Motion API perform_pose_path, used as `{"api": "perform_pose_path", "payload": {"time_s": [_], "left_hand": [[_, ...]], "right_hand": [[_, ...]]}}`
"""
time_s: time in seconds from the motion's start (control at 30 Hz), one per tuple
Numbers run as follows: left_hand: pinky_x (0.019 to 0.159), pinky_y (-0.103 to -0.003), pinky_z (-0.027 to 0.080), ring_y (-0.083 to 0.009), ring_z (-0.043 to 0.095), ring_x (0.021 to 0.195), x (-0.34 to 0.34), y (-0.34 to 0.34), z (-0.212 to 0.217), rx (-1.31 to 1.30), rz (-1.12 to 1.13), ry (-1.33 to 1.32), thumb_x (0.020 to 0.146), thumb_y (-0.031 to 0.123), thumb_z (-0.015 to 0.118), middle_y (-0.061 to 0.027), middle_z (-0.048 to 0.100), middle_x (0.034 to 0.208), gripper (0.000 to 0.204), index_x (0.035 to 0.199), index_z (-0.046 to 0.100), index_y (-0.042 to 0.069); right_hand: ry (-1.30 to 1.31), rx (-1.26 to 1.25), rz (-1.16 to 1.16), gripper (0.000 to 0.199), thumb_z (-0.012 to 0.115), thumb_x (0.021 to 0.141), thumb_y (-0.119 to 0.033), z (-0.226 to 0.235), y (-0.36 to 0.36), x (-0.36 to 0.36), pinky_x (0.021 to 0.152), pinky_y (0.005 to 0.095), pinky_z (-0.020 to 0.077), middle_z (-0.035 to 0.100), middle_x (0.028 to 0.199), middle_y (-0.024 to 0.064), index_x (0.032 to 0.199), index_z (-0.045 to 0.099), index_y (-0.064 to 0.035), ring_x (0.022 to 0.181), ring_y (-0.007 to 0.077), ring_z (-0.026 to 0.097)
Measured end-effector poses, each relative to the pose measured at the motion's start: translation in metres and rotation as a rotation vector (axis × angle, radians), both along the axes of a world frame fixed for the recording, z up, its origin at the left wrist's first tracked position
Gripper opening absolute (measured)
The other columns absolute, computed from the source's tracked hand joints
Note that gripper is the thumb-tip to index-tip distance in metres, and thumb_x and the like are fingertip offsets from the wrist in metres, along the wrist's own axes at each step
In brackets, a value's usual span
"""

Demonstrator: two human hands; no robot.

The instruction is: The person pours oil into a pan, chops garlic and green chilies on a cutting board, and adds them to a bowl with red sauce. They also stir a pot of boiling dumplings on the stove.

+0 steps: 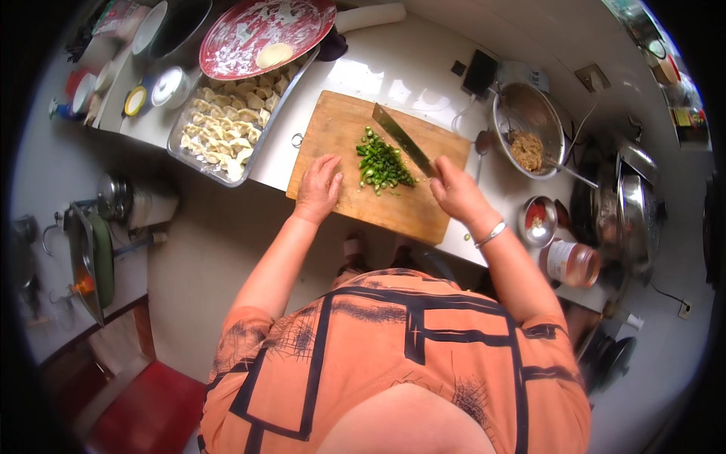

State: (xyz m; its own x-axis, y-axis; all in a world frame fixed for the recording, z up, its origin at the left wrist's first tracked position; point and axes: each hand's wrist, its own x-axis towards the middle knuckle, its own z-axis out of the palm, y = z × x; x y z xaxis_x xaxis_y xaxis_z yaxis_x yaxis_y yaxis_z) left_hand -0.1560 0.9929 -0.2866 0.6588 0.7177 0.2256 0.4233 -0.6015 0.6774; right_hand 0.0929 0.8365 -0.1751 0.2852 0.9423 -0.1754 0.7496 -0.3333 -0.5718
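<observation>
A wooden cutting board [340,129] lies on the white counter in front of me. A heap of chopped green peppers [382,163] is piled in the middle of it. My right hand [457,189] is closed round the handle of a kitchen knife [401,136], whose broad blade slants up and to the left beside the heap's right edge. Toward the board's left edge, my left hand [320,188] rests on the wood with its fingers stretched out. Nothing shows in that hand, and a gap separates it from the peppers.
Left of the board stands a metal tray [234,180] of dumplings, with a red floured round tray [227,38] over its far end. To the right are a steel bowl [560,125] of brown filling, a small metal bowl [546,234] and a jar [571,262]. A spoon [482,144] lies beside the board.
</observation>
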Motion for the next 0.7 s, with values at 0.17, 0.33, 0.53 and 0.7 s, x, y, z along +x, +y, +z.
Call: {"api": "perform_pose_path", "payload": {"time_s": [0.17, 0.33, 0.53, 0.7], "left_hand": [[0.091, -0.042, 0.045, -0.0330, 0.055, 0.104, 0.006, -0.002, -0.010, 0.120, 0.061, -0.007, 0.084, 0.011, 0.063, -0.0123, 0.058, 0.115, 0.031, 0.114, 0.061, 0.005], [0.089, -0.042, 0.045, -0.0314, 0.056, 0.102, 0.008, -0.003, -0.013, 0.163, 0.096, 0.019, 0.083, 0.012, 0.063, -0.0098, 0.058, 0.113, 0.029, 0.112, 0.062, 0.007], [0.089, -0.041, 0.045, -0.0305, 0.056, 0.102, 0.009, -0.004, -0.010, 0.179, 0.114, 0.011, 0.083, 0.010, 0.062, -0.0089, 0.058, 0.114, 0.029, 0.112, 0.061, 0.007], [0.088, -0.041, 0.045, -0.0305, 0.056, 0.102, 0.008, -0.005, -0.010, 0.186, 0.113, 0.019, 0.082, 0.009, 0.062, -0.0088, 0.057, 0.114, 0.030, 0.112, 0.061, 0.007]], "right_hand": [[-0.010, -0.129, 0.102, 0.021, 0.050, 0.087, -0.014, 0.012, 0.023, -0.001, 0.072, 0.0530, 0.0470, 0.062, 0.087, 0.0251, 0.103, 0.042, -0.0024, 0.080, 0.0456, 0.059], [-0.108, -0.289, 0.151, 0.022, 0.050, 0.091, -0.017, -0.015, 0.024, -0.015, 0.064, 0.0526, 0.0490, 0.062, 0.083, 0.0251, 0.105, 0.041, -0.0020, 0.074, 0.0437, 0.061], [-0.205, -0.173, 0.199, 0.018, 0.051, 0.091, -0.015, -0.031, 0.018, -0.032, 0.059, 0.0520, 0.0491, 0.063, 0.069, 0.0234, 0.099, 0.042, -0.0022, 0.064, 0.0421, 0.062], [-0.155, -0.181, 0.187, 0.018, 0.052, 0.090, -0.015, -0.021, 0.026, -0.021, 0.058, 0.0531, 0.0482, 0.061, 0.066, 0.0245, 0.097, 0.043, -0.0006, 0.062, 0.0445, 0.060]]}}
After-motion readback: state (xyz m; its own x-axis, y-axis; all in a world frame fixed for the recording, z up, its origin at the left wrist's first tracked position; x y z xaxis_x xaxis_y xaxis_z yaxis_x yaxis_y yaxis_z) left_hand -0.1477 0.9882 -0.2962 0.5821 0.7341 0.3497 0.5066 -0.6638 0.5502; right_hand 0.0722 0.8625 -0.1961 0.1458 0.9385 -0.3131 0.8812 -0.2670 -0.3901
